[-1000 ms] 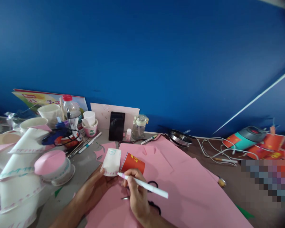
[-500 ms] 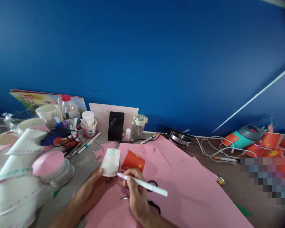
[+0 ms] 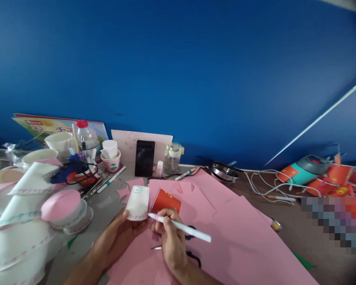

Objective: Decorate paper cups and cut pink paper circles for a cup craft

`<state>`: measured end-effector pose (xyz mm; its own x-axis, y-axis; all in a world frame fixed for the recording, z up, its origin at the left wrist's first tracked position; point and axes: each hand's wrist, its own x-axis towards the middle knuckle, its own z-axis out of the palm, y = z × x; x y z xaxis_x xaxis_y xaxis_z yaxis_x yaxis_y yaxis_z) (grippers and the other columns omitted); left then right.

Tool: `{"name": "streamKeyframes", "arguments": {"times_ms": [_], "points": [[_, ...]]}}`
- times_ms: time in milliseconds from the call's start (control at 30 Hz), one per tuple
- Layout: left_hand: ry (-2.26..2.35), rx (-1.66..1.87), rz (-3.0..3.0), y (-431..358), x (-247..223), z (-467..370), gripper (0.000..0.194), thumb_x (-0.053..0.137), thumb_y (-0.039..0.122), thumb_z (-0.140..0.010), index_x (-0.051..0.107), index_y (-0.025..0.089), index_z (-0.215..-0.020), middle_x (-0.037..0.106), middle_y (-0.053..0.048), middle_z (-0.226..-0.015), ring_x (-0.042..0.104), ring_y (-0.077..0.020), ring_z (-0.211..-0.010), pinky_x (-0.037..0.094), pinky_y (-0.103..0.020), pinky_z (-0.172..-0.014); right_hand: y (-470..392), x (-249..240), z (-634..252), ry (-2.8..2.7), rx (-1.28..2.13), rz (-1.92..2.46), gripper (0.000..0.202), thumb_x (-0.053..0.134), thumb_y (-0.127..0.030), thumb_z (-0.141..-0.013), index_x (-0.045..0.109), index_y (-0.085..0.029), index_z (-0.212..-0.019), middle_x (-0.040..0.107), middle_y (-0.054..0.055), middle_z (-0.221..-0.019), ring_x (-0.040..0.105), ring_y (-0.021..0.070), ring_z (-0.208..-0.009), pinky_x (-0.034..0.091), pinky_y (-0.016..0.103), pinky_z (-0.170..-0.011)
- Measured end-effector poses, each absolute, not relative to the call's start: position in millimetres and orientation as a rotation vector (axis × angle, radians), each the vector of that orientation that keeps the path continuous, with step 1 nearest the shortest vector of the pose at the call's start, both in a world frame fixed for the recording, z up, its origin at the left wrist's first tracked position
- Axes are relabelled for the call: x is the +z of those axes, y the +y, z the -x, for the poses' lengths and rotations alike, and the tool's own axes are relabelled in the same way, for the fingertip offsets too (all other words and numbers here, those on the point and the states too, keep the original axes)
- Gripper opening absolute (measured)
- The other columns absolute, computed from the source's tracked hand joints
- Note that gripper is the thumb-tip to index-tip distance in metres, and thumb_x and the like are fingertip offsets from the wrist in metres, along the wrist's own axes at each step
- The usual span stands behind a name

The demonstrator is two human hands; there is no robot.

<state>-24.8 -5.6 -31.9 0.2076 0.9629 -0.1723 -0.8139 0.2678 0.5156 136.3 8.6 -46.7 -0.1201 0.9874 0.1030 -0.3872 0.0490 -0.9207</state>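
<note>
My left hand (image 3: 121,231) is closed round the lower end of a white paper cup (image 3: 138,202), which is turned rim toward me. The cup carries a small green drawing near its far end and pink marks along the rim. Pinched in my right hand (image 3: 172,241) is a white marker pen (image 3: 190,230) with a pink collar; its tip is at the cup's rim on the right. Whether tip and cup touch, I cannot tell. A red paper cup (image 3: 166,201) lies on its side just beyond my right hand. Scissors (image 3: 192,256) with black handles lie partly under that hand.
Pink paper sheets (image 3: 237,237) cover the middle of the table. Stacked white cups (image 3: 23,233) crowd the left side. A phone (image 3: 144,158) and a glass jar (image 3: 174,158) stand at the back. White cables (image 3: 256,186) and a teal-and-grey device (image 3: 304,170) lie right.
My right hand and the marker have shifted slightly right, the tip moving from the cup's rim marks to the rim's right end. My left hand and the cup have hardly moved.
</note>
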Motion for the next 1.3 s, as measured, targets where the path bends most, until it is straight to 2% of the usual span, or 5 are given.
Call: {"name": "streamKeyframes", "arguments": {"times_ms": [300,600,700,1033,1300], "points": [[0.439,1.228,-0.351,-6,-30,25,0.034,0.052,0.032,-0.093,0.068,0.013,-0.116,0.069,-0.016,-0.122,0.061,-0.0303,-0.116,0.036,-0.048,-0.110,4,-17,-145,-1.397,1.114,0.835,0.030,0.046,-0.046,-0.097,0.061,-0.022,-0.107,0.068,0.006,-0.096,0.063,0.0193,-0.085,0.053,0.031,-0.077],[0.410,1.269,-0.442,-8,-24,21,0.036,0.056,0.039,-0.091,0.067,0.018,-0.118,0.069,-0.013,-0.119,0.062,-0.0288,-0.110,0.036,-0.048,-0.109,0,-17,-143,-1.450,1.076,0.735,0.023,0.049,-0.037,-0.096,0.062,-0.025,-0.112,0.068,0.006,-0.098,0.065,0.0203,-0.091,0.052,0.032,-0.082],[0.458,1.288,-0.519,-10,-26,22,0.031,0.062,0.029,-0.088,0.067,0.019,-0.116,0.070,-0.010,-0.116,0.061,-0.0294,-0.110,0.038,-0.046,-0.107,0,-17,-144,-1.472,1.060,0.723,0.024,0.048,-0.037,-0.097,0.062,-0.025,-0.113,0.068,0.006,-0.098,0.064,0.0204,-0.092,0.052,0.034,-0.083],[0.529,1.283,-0.458,-12,-23,21,0.019,0.069,0.024,-0.082,0.073,0.017,-0.100,0.073,-0.009,-0.103,0.064,-0.0276,-0.104,0.040,-0.047,-0.105,2,-22,-148,-1.456,1.107,0.714,0.027,0.045,-0.041,-0.098,0.066,-0.023,-0.099,0.064,0.005,-0.082,0.061,0.0191,-0.076,0.051,0.033,-0.072],[0.558,1.275,-0.461,-11,-25,22,0.045,0.072,0.026,-0.081,0.063,0.019,-0.124,0.073,-0.012,-0.109,0.064,-0.0287,-0.107,0.040,-0.047,-0.105,3,-17,-145,-1.456,1.114,0.722,0.029,0.045,-0.040,-0.097,0.064,-0.020,-0.089,0.057,0.001,-0.069,0.053,0.0140,-0.059,0.047,0.025,-0.056]]}}
